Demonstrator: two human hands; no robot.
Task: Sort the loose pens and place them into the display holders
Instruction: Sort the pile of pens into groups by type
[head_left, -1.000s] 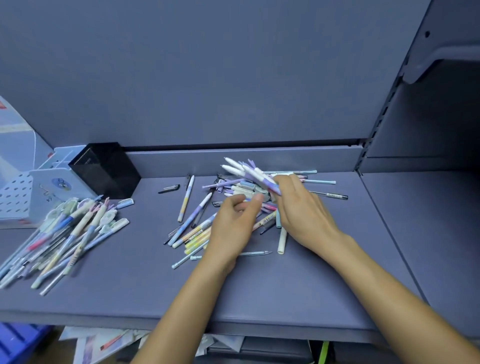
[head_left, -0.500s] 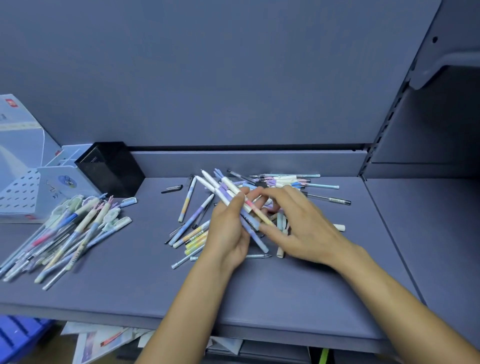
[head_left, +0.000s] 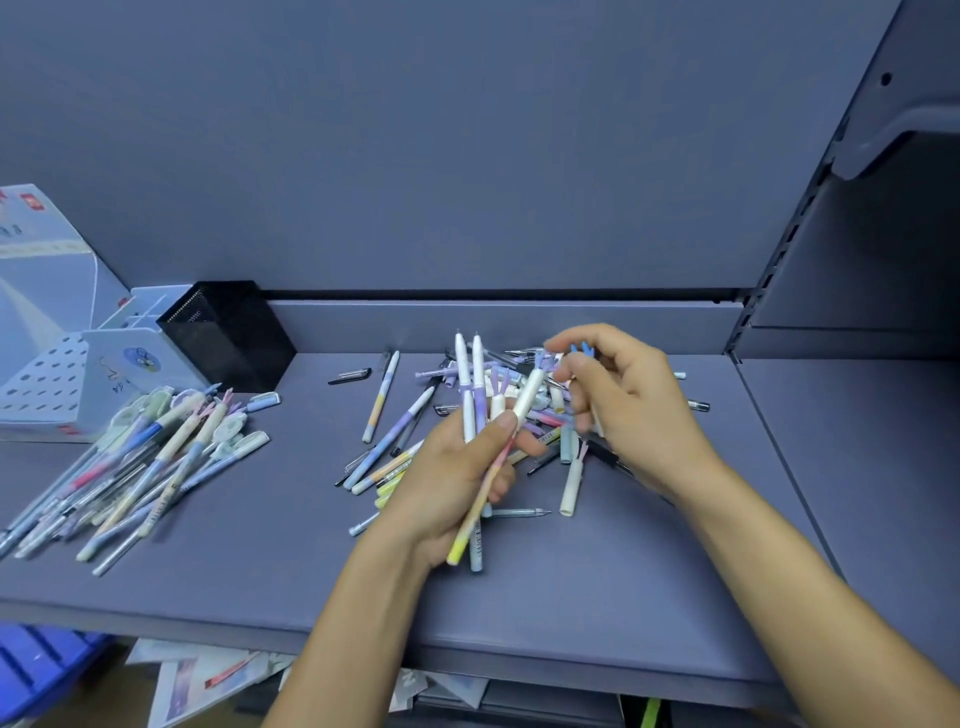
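A mixed pile of loose pens lies in the middle of the grey-blue shelf. My left hand grips a small bunch of pastel pens, their tips pointing up and away, above the pile. My right hand hovers just right of that bunch with fingers curled, pinching a pen with blue prongs near its top. A second, sorted heap of pens lies at the left. A black mesh holder and a white divided holder stand at the back left.
A translucent perforated display stand sits at the far left. The shelf's back wall and a right upright enclose the space. Below the front edge are papers and a blue crate.
My left hand has lifted its bunch of pens and turned them more upright. My right hand rose off the pile, fingers curling near the bunch's tops.
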